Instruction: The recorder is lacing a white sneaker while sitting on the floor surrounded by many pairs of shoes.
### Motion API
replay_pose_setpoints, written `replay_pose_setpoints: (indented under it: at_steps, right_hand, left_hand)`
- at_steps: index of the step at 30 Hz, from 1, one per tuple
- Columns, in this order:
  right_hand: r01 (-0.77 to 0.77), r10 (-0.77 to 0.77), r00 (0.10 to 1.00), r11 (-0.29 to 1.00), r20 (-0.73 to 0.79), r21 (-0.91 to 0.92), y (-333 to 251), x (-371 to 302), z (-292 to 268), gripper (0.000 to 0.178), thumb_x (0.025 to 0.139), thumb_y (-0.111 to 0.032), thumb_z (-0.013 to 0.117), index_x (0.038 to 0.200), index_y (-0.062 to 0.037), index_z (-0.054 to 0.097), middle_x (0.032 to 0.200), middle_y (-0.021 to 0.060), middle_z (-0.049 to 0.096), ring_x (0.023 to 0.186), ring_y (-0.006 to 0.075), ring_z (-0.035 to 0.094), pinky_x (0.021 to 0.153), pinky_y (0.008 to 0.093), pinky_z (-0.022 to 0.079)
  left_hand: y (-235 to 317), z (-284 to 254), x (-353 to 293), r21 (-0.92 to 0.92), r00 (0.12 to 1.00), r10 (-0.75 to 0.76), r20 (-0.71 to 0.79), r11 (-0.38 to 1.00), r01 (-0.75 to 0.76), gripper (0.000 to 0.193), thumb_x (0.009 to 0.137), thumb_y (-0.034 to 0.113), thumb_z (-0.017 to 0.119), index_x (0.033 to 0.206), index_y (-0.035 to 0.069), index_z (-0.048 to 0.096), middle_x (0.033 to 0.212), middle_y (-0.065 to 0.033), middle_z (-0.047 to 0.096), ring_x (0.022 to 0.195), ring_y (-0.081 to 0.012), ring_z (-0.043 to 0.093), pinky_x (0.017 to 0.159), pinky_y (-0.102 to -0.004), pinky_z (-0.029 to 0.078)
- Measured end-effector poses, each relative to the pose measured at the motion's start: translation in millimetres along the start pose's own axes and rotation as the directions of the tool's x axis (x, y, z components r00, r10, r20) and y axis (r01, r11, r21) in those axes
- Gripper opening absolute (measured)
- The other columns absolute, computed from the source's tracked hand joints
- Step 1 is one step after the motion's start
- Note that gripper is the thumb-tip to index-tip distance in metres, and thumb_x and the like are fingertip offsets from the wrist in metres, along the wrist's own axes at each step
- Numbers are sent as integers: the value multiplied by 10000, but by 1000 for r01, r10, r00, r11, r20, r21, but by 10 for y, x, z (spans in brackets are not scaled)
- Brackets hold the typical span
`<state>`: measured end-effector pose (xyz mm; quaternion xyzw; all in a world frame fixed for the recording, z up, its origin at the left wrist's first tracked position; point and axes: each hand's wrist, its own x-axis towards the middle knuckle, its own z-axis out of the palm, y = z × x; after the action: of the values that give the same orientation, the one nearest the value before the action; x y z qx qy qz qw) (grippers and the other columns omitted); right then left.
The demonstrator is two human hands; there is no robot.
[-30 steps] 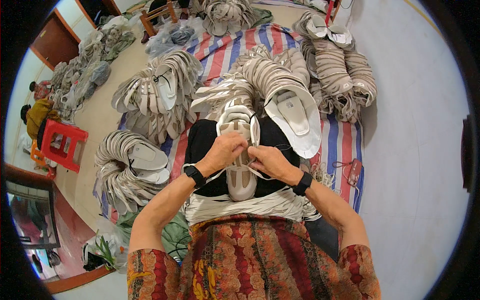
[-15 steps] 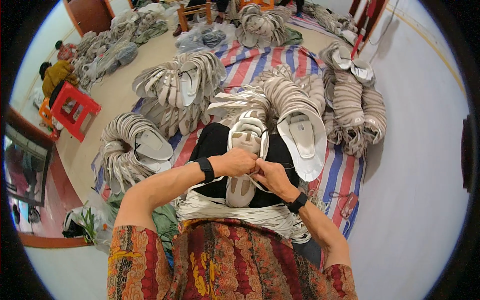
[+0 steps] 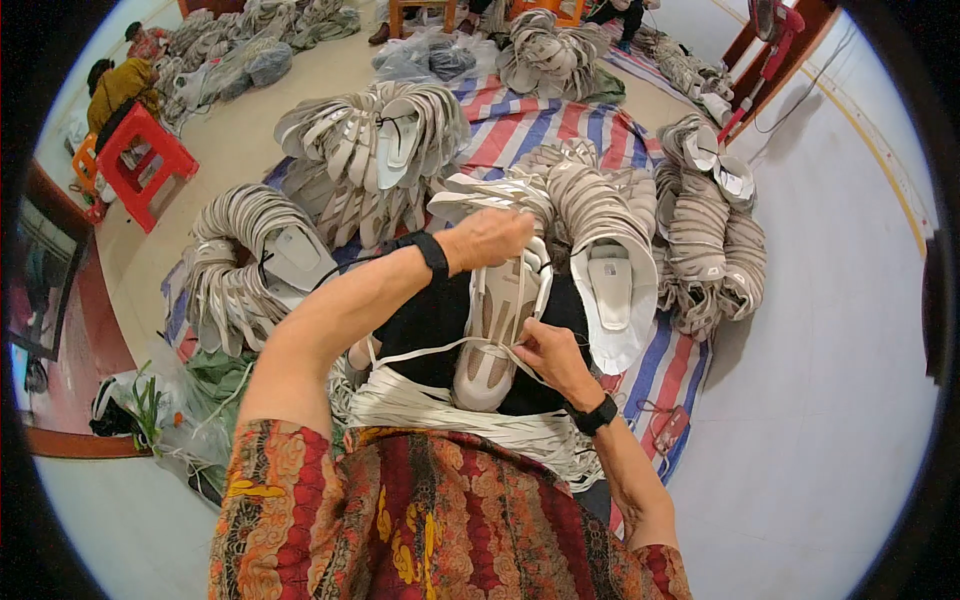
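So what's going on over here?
A person has a shoe upper over black cloth. The right hand pinches a pale lace that crosses the upper near its toe; the left hand is raised near the ankle opening, its grip unclear. Loose laces lie toward the person's waist, and stacked uppers stand ahead on a striped sheet.

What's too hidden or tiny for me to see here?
Head view:
What the left hand holds, if anything: its own back hides it.
Some of the shoe: that hand covers it.
Head of the dark-clothed person: cut off by the top edge.
What the small red thing is: too small.
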<state>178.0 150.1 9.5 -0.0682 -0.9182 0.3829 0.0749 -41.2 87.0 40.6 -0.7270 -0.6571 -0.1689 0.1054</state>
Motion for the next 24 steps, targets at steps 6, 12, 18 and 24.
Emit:
replay_pose_setpoints:
  at_steps: [6,12,18,24]
  right_hand:
    - [57,-51,998,986,41,-155,-159,63,-72,178,720,-95,651,789,-28,501,680,126,557,626,297,567,551,349,441]
    - [109,-116,990,990,-82,-89,-446,98,7,247,783,-125,595,1012,-41,560,711,111,589,595,233,578,562,298,458]
    - [-351,307,928,912,212,211,-444,372,197,264,839,-103,449,1017,61,552,595,63,591,497,119,538,458,262,424]
    - [-503,424,849,831,315,237,-446,412,166,222,845,-98,479,961,53,594,544,34,571,385,53,430,352,199,320]
  left_hand:
    - [-3,203,-327,-56,978,-52,-204,998,41,67,717,81,549,770,39,549,783,-74,517,723,-262,552,635,-318,478]
    - [441,-60,-967,-835,557,-801,221,139,532,197,794,47,575,981,-11,583,733,-56,596,593,-142,579,476,-245,477]
    - [831,-2,-1235,-729,536,-597,597,-126,673,110,775,37,590,819,-56,629,655,-84,615,515,-103,578,442,-219,498]
    - [900,94,-1237,-702,562,-571,598,-35,711,171,802,102,569,763,-46,645,586,-81,607,475,-107,573,404,-233,429]
